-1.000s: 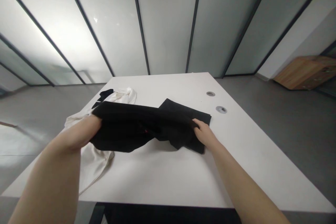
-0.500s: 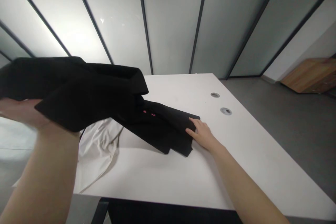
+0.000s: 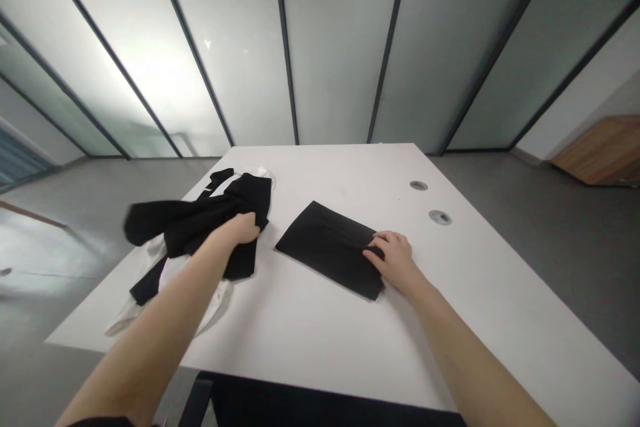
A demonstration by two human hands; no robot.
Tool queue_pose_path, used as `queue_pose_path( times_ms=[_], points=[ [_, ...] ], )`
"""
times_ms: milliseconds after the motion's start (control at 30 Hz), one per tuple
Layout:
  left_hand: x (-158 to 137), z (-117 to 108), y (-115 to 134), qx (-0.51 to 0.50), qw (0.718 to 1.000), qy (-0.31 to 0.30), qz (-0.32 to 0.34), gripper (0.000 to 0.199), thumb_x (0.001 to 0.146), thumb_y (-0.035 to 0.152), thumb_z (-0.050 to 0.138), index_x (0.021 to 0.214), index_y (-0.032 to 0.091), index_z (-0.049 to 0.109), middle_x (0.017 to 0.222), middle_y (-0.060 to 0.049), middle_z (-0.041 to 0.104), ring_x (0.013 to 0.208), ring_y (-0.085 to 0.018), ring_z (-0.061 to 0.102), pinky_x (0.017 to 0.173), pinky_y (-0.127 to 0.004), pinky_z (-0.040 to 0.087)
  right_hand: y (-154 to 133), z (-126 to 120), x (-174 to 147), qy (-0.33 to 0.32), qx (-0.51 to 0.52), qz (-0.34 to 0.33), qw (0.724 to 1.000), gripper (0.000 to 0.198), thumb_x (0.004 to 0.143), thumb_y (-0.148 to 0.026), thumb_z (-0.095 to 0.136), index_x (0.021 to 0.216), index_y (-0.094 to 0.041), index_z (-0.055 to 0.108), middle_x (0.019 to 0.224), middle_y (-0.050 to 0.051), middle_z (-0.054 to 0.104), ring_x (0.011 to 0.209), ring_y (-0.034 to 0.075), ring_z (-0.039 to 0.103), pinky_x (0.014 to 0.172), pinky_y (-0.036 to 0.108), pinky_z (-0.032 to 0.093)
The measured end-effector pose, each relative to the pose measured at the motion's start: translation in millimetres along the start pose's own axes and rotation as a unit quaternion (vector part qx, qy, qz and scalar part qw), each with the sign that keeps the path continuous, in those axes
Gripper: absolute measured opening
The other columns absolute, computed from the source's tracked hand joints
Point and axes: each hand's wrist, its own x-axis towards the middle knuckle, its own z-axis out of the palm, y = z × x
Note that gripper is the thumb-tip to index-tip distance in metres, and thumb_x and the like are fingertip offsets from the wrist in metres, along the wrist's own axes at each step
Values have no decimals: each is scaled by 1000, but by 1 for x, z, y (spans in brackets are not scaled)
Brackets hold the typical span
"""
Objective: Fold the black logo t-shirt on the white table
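Note:
My left hand [image 3: 243, 227] is closed on a black garment [image 3: 195, 223] lying over the heap of clothes at the table's left side. Part of that garment juts out to the left and is blurred; my fingertips are partly hidden. A separate folded black garment [image 3: 327, 247] lies flat, roughly four-sided, in the middle of the table. At its right end, my right hand [image 3: 393, 257] pinches the edge between thumb and fingers. Its exact kind does not show.
White clothes [image 3: 215, 307] stick out from under the black garment on the white table [image 3: 320, 347]. Two round cable grommets [image 3: 440, 217] sit to the right. Behind stands a frosted glass partition [image 3: 335, 47], and a black chair [image 3: 320, 403] is at the near edge.
The raised black cloth at my left hand has come down onto the clothes heap. My left hand has moved right and down. The black garment under my right hand now lies flat, apart from the heap.

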Motion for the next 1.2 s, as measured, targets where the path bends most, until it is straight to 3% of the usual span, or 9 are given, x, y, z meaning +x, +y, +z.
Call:
queue_pose_path(
  times_ms=[100,200,333,433,567,700,933,1033,1200],
  points=[
    [-33,53,40,-19,999,40,15,50,90,18,58,140,12,60,147,-31,56,138,-45,55,112,-57,45,-5,-10,3,42,74,-20,996,25,100,-45,59,90,-26,71,111,9,73,116,34,58,108,52,40],
    [-81,100,96,-67,991,49,108,31,98,42,60,127,32,65,140,-16,63,131,-34,60,111,-47,48,-22,-16,3,-2,191,23,981,37,104,-55,50,86,-26,64,86,5,69,89,27,62,89,42,48],
    [-131,154,157,-193,958,39,209,92,63,70,88,138,28,55,144,-18,58,132,-45,55,112,-65,45,-51,-15,-4,-79,370,90,921,55,103,-73,34,89,-27,60,84,2,64,83,24,60,80,36,51],
    [-137,172,167,-218,958,59,176,59,78,45,82,128,27,57,134,-18,64,132,-43,57,116,-65,40,-60,-19,-9,-152,464,140,862,53,102,-72,32,101,-27,61,93,3,66,91,24,63,84,37,53],
    [-115,156,136,-281,949,64,126,23,89,13,52,105,28,58,96,-7,70,99,-30,71,93,-48,54,-49,-38,-10,-229,494,93,834,43,85,-51,66,121,-28,58,108,4,69,100,26,65,86,36,52],
    [-95,124,100,-399,906,131,45,20,99,17,37,101,27,54,84,-1,64,81,-23,67,76,-36,51,-39,-42,-8,-245,353,41,902,49,76,-26,68,125,-28,63,109,4,71,104,27,65,92,39,51],
    [-99,75,90,-394,907,138,59,25,95,49,61,103,28,51,76,2,61,70,-22,63,68,-34,48,-29,-12,-2,-42,133,65,988,19,76,-17,55,84,-26,70,98,8,68,98,27,63,92,41,49],
    [-106,51,89,-255,958,92,91,54,73,43,85,115,30,53,87,-2,69,80,-29,69,71,-37,50,-24,-10,0,11,234,106,966,16,81,-24,52,88,-26,66,93,6,68,92,27,63,85,41,51],
    [-98,11,59,-54,991,112,55,19,83,19,62,100,25,61,98,-9,73,97,-34,72,82,-42,53,-36,-28,-1,11,487,196,851,21,94,-50,58,100,-29,59,63,-7,44,54,16,42,58,32,46]
  ],
)
